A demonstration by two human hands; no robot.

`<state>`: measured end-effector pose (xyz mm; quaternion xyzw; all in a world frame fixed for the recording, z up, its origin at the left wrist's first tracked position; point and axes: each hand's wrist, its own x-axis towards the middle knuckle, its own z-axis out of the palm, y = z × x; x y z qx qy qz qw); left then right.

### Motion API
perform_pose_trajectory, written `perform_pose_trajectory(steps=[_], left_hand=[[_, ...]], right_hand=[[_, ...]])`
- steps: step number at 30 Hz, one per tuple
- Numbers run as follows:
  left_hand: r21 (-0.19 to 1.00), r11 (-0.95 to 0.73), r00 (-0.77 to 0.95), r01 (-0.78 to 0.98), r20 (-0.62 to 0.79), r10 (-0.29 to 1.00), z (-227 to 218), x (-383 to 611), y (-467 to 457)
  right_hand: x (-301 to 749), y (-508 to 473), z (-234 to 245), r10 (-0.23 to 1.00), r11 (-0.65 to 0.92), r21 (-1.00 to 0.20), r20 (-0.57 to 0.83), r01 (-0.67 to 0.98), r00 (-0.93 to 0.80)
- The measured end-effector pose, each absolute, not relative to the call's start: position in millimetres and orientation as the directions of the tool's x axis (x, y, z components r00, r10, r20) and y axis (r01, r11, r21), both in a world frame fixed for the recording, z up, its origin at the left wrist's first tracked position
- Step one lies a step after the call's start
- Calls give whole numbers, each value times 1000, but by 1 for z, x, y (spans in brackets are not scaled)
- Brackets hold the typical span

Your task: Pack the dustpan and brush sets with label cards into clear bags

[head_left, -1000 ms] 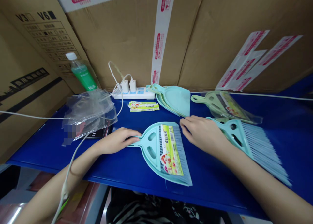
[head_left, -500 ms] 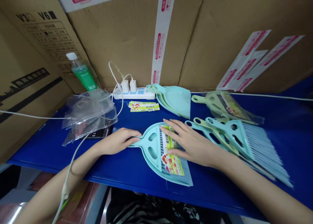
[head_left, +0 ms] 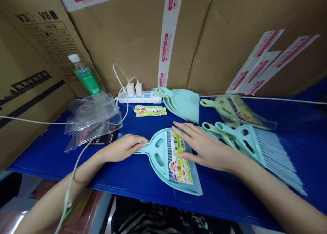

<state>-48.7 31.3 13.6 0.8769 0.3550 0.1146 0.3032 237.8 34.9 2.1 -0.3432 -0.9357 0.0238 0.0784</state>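
The left hand (head_left: 125,147) is closed, with the thumb and the fingers pinched on the handle end of a brush (head_left: 158,147) and of the pan (head_left: 156,175) under it. The right hand (head_left: 204,147) is open and flat, palm down, its fingers spread a little and the thumb apart. It grips nothing; its fingertips are over the far part of the label (head_left: 182,171) and seem to touch it.

The brush and the pan lie between the two hands, on the blue table (head_left: 122,184). Both are light blue-green. The brush is laid flat inside the pan, with two long holes in its body, and its grey-blue bristles point to the right hand. The label, yellow-green and white with red mushrooms, lies across the bristles.

Under the right forearm and to the right of it there is a pile of brushes (head_left: 272,152), blue and green. Beyond the right hand lies a green set (head_left: 224,106) in clear plastic, and more to its left a stack of pans (head_left: 187,101). Ahead of the left hand are spare labels (head_left: 153,112) and a power strip (head_left: 153,98); to its far left, clear bags (head_left: 88,113) and a bottle (head_left: 88,80) with green liquid.
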Motion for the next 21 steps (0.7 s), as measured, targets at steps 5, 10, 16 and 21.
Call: perform_pose_trajectory(steps=[5, 10, 16, 21], left_hand=[[585, -576, 716, 571, -12, 698, 15, -48, 30], [511, -621, 705, 595, 38, 708, 15, -47, 29], [-42, -574, 516, 818, 494, 700, 21, -50, 27], [-342, -116, 308, 933, 588, 748, 30, -60, 29]], right_hand=[[239, 43, -4, 654, 749, -25, 185, 662, -733], [235, 46, -5, 668, 730, 5, 209, 684, -714], [234, 48, -8, 676, 709, 26, 261, 705, -689], [234, 49, -11, 682, 696, 29, 285, 718, -673]])
